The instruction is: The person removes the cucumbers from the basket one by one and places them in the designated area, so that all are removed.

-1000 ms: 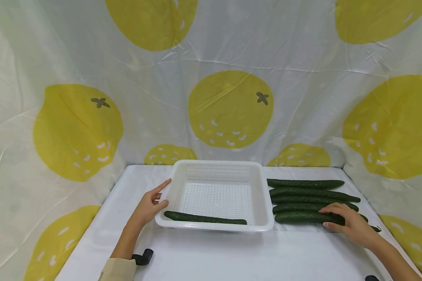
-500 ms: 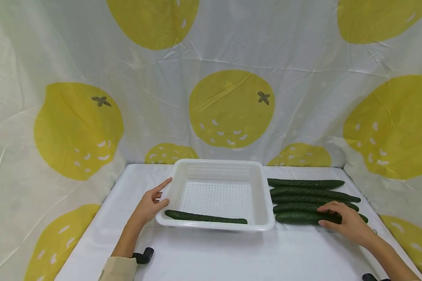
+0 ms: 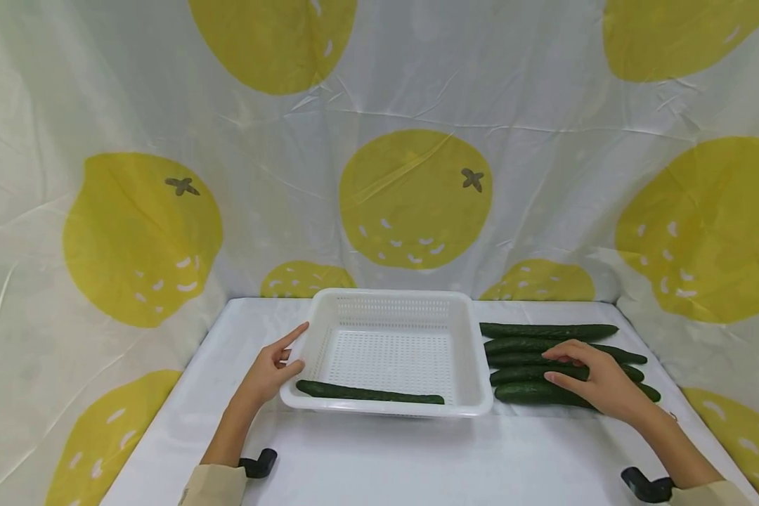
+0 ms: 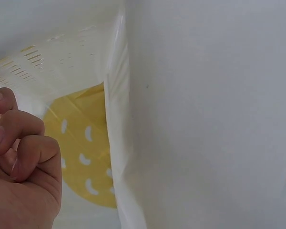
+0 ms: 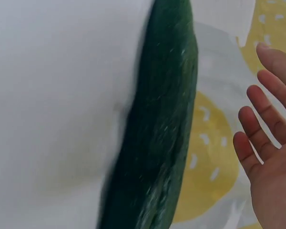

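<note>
A white plastic basket (image 3: 481, 365) with perforated walls stands mid-table, one long cucumber (image 3: 370, 393) lying along its near side. At the basket's left rim, my left hand (image 3: 267, 372) holds on with the thumb over the edge and the index finger stretched along it. The other fingers are curled, as the left wrist view shows. My right hand (image 3: 597, 379) hovers over several cucumbers at right, fingers apart and thumb spread, holding nothing. Its loosely extended fingers (image 5: 257, 129) stand beside the nearest cucumber (image 5: 157, 124) in the right wrist view.
The cucumbers lie side by side, the farthest cucumber (image 3: 547, 331) near the table's back edge. A white cloth covers the table (image 3: 417, 464). Behind and at both sides hangs a curtain (image 3: 531, 197) printed with yellow fruit.
My right hand has come off the nearest cucumber and moved left and away from me, over the middle of the row. The left hand and the basket have stayed put.
</note>
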